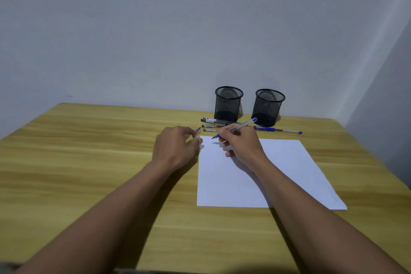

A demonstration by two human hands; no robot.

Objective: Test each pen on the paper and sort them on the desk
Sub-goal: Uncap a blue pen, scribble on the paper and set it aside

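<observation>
A white sheet of paper (278,176) lies on the wooden desk (89,151). My right hand (241,140) grips an uncapped blue pen (243,125) in a writing hold, its tip just above the paper's top left corner. My left hand (175,147) rests beside the paper's left edge and pinches the blue pen cap (197,132) between thumb and fingers. Behind the paper lie three dark pens (211,125) side by side, partly hidden by my right hand. A capped blue pen (278,130) lies further right.
Two black mesh pen cups, a left one (228,103) and a right one (268,107), stand at the back of the desk against the grey wall. The desk's right edge runs close to the paper's right side.
</observation>
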